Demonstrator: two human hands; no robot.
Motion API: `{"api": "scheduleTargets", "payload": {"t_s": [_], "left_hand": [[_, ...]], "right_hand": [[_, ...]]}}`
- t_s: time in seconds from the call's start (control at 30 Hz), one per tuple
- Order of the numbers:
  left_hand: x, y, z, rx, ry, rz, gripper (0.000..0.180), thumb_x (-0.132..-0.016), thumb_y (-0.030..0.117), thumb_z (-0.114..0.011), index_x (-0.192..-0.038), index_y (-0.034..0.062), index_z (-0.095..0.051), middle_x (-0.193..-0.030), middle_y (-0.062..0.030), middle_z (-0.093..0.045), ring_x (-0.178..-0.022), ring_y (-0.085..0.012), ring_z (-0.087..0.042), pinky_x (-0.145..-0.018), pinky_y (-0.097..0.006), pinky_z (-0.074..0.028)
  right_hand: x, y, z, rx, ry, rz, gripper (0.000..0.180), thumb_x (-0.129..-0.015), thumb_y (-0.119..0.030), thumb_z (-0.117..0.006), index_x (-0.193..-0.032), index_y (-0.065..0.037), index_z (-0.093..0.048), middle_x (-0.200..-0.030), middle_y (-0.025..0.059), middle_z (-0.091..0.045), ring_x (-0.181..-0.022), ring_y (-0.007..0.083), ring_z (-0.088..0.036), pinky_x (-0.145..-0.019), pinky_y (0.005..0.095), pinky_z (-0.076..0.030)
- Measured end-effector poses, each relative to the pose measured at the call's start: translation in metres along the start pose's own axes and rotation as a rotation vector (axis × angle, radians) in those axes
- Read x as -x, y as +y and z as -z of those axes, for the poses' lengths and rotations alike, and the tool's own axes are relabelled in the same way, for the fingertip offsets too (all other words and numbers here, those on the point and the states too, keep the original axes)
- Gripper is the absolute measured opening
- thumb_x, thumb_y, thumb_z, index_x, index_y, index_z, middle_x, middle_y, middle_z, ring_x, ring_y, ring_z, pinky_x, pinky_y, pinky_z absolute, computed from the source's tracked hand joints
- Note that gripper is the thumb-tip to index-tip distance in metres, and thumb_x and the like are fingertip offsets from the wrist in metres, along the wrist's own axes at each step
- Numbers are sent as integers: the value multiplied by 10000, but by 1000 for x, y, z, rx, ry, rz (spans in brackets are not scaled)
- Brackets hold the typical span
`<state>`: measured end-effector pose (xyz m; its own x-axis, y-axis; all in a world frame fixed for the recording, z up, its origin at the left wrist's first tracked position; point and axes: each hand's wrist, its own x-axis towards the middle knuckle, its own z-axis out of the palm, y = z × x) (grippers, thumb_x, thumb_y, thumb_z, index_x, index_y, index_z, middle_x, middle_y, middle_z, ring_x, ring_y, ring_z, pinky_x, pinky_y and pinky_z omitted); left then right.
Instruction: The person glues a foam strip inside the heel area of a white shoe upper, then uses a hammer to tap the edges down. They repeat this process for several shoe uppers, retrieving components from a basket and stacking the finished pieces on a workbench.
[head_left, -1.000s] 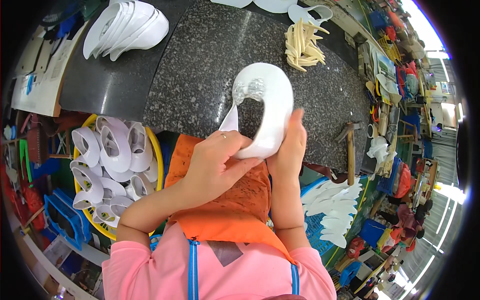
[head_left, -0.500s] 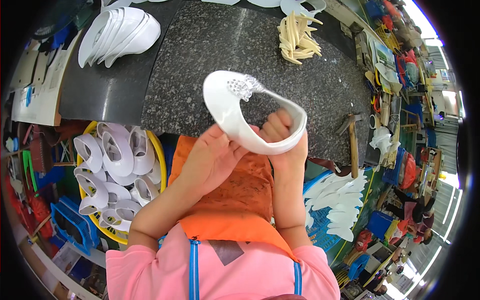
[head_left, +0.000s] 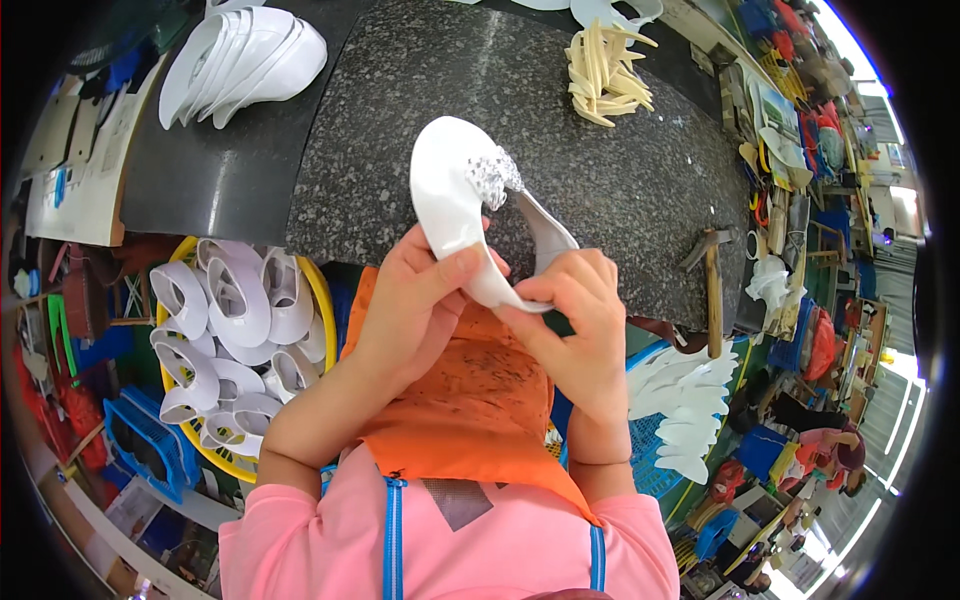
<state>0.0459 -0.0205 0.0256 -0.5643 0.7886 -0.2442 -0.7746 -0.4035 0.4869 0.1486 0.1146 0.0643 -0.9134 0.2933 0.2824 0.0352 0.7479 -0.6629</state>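
1. Both hands held a glossy white sandal (head_left: 455,200) above the near edge of a speckled granite slab (head_left: 620,170).
2. The left hand (head_left: 415,305) gripped its sole; the right hand (head_left: 580,320) pinched the strap end.
3. This looked like fitting the strap; the next move probably needed firm pressing.
4. A hammer (head_left: 712,290) lay to the right.

A shoe (head_left: 470,200) sits between both hands above the stone slab (head_left: 620,170); a tub of shoes (head_left: 235,340) lies left, a hammer (head_left: 710,285) right, sticks (head_left: 603,72) beyond, stacked soles (head_left: 240,60) far left
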Motion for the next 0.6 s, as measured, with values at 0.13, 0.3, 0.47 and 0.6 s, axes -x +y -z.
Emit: {"api": "scheduleTargets", "payload": {"t_s": [0.13,0.3,0.47,0.6], "left_hand": [[-6,5,8,-78,122,-30,155,-917,133,-629,-1005,7,-610,-886,-67,-654,-801,-123,-625,-732,-280,-519],[-8,9,5,-192,163,-60,146,-921,128,-619,-1001,5,-611,-820,-63,-653,-707,-132,-623,-672,-285,-522],[-11,10,26,-267,120,-108,151,-933,145,-596,-997,9,-606,-769,-66,-643,-619,-141,-599,-595,-291,-509],[-16,13,30,4,-112,35,149,-949,167,-566,-996,28,-592,-721,-58,-612,-546,-143,-539,-527,-280,-443]], "right_hand": [[2,-1,-5,55,1,103,186,-643,-95,-771,-734,-120,-611,-714,-2,-497,-769,215,-511,-794,378,-367],[13,-7,-22,172,100,212,196,-610,-117,-791,-694,-125,-614,-693,-1,-505,-787,210,-526,-892,399,-372],[5,-7,3,84,105,85,340,-669,-177,-770,-965,-96,-625,-898,29,-614,-1020,240,-556,-995,442,-368],[-5,33,10,-795,117,-450,479,-793,-117,-683,-1230,8,-530,-1011,92,-631,-1004,184,-580,-909,344,-456]]}}
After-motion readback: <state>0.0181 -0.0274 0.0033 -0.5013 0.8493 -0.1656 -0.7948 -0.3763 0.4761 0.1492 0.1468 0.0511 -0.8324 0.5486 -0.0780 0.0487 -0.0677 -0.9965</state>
